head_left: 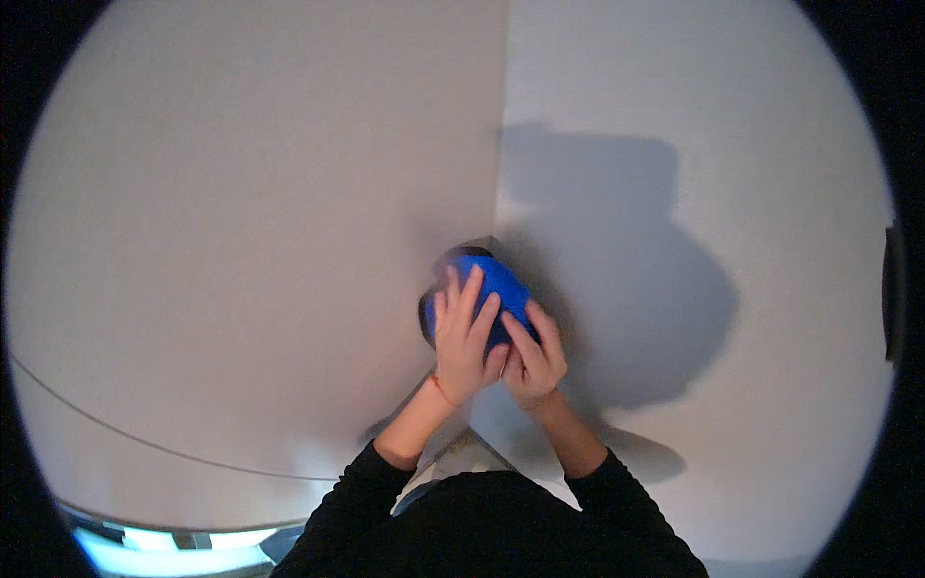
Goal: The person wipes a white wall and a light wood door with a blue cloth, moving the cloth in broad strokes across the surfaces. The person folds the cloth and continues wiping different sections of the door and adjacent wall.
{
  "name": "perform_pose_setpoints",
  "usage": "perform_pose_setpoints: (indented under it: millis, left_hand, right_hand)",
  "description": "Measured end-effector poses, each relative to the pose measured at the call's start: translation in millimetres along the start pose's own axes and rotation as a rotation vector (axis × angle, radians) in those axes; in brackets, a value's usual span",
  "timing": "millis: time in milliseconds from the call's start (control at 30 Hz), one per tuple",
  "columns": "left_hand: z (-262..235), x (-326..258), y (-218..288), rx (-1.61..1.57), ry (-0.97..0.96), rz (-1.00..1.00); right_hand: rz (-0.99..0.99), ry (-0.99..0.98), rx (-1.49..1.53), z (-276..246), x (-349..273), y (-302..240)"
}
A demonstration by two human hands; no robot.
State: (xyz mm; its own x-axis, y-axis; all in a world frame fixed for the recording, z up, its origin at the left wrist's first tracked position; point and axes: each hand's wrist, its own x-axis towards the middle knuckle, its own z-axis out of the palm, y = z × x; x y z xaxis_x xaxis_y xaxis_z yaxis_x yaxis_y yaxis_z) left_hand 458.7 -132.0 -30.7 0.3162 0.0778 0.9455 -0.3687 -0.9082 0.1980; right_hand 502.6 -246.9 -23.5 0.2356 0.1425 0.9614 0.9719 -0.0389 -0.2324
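Both forearms rise from lower edge, black sleeves pushed up to mid-forearm. Left hand raised, fingers spread and extended upward, red band at wrist. Right hand beside it, touching, fingers curled.

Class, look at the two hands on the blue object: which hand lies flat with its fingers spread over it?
The left hand: its fingers spread across the blue object, while the right hand grips its lower edge.

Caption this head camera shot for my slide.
Both hands, left hand and right hand, grip a blue object in a white wall corner.
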Motion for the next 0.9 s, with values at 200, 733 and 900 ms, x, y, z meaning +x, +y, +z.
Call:
perform_pose_setpoints:
  millis: [200, 733, 900]
  left_hand:
    - [47.4, -17.3, 22.0, -0.464, -0.041, -0.15]
    - [72.7, 22.6, -2.3, -1.082, 0.131, -0.386]
    - [13.4, 78.1, -51.9, -2.748, -0.072, 0.151]
  right_hand:
    - [0.485, -0.373, 0.088, -52.1, -9.3, -22.4]
    - [0.735, -0.616, -0.07, -182.0, 7.7, -95.0]
    - [0.282, -0.81, 0.525, -237.2, 15.5, -166.1]
